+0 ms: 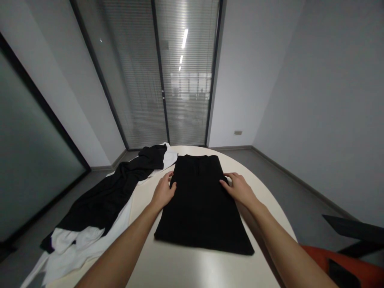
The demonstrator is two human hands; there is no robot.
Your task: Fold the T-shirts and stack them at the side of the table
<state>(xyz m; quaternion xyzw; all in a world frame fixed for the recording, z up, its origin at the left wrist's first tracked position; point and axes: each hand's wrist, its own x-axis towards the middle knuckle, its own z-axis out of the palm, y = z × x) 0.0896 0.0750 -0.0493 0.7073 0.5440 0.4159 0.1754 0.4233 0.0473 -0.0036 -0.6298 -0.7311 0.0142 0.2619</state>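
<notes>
Bare forearms flank flat matte-black fabric, fingers along its edges.

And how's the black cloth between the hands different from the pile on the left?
The black cloth lies flat and smooth, but the pile is rumpled. The black cloth looks all black; the pile mixes black and white. Both are fabric, lying on the table.
</notes>
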